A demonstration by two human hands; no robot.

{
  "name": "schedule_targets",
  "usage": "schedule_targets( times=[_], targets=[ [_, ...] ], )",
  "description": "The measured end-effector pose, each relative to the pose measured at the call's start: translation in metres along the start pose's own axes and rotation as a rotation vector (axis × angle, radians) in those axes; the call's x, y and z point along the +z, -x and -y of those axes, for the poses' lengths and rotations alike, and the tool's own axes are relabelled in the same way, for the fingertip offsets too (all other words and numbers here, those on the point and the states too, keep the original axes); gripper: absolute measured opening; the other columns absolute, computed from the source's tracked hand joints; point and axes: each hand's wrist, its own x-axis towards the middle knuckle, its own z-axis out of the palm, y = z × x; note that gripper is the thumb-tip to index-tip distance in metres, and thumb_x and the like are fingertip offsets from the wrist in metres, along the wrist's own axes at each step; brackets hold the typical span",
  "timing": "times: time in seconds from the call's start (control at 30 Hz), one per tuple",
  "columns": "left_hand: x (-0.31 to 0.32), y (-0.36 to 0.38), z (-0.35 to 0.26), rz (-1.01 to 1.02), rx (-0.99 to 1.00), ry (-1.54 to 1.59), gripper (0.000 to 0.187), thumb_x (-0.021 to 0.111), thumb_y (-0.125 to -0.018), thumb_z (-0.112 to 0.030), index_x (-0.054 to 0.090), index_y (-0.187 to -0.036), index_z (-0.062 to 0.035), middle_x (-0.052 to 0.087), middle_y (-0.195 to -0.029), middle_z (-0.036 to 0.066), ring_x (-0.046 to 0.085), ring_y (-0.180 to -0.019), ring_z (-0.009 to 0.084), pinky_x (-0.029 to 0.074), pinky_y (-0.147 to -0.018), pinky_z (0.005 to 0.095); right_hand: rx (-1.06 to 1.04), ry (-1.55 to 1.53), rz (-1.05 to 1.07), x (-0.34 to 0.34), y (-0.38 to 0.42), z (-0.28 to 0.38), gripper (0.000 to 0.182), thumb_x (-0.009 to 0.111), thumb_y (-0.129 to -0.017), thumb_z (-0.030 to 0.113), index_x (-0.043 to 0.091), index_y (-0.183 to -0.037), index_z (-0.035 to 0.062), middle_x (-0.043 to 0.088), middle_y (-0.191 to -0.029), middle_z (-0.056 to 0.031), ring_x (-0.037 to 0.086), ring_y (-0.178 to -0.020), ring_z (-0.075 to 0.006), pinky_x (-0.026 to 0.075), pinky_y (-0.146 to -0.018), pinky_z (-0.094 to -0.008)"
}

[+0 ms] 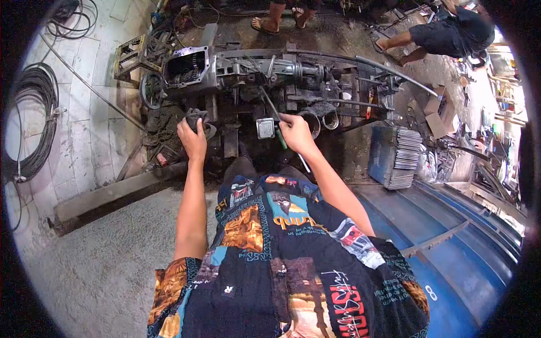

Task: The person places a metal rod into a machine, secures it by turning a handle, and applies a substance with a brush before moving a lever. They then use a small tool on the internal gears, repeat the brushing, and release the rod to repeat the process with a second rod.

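My left hand (193, 141) is closed around a dark, crumpled rag (196, 116), just in front of a greasy gearbox housing (211, 70) with an open, flanged end. My right hand (297, 134) grips a thin metal rod (270, 103), which slants up and left toward the housing. The rod's lower end shows below the hand. Next to the right hand is a small square metal tin (265, 128). A green handle (282, 139) shows just under my fingers.
A dark steel frame (338, 101) carries the housing. A blue ribbed block (394, 158) stands to the right, near blue metal panels (445, 253). Coiled cable (34, 121) lies at left. Bare feet in sandals (266, 25) are beyond the frame; another person (451, 34) bends at upper right.
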Motion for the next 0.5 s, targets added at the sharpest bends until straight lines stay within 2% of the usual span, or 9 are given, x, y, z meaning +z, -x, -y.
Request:
schedule_targets(
  times=[0.13, 0.3, 0.5],
  targets=[
    [0.003, 0.001, 0.014, -0.004, -0.007, -0.032, 0.054, 0.059, -0.094, -0.033, 0.045, -0.125, 0.0095, 0.048, -0.120, 0.026, 0.046, -0.115, 0.0431, 0.038, -0.098, 0.0486, 0.019, -0.015, 0.034, 0.022, -0.022, 0.015, 0.032, 0.053, -0.084, 0.011, 0.066, -0.110, -0.0038, 0.065, -0.101, -0.0295, 0.064, -0.100, -0.0397, 0.049, -0.090, -0.0403],
    [0.002, -0.018, 0.040, 0.031, -0.020, -0.027, 0.055, 0.058, -0.094, -0.034, 0.046, -0.125, 0.0099, 0.048, -0.119, 0.025, 0.046, -0.114, 0.0424, 0.039, -0.097, 0.0486, 0.062, 0.063, -0.010, 0.048, -0.044, 0.018, 0.034, 0.052, -0.083, 0.012, 0.067, -0.111, -0.0008, 0.064, -0.100, -0.0313, 0.064, -0.099, -0.0401, 0.049, -0.090, -0.0420],
    [0.009, -0.037, 0.083, 0.106, -0.051, -0.036, 0.056, 0.059, -0.093, -0.035, 0.046, -0.126, 0.0088, 0.048, -0.119, 0.024, 0.046, -0.114, 0.0416, 0.039, -0.097, 0.0486, 0.247, 0.075, -0.053, 0.060, -0.055, 0.049, 0.032, 0.054, -0.083, 0.016, 0.070, -0.107, 0.0025, 0.068, -0.094, -0.0269, 0.068, -0.093, -0.0347, 0.052, -0.084, -0.0400]
  ],
)
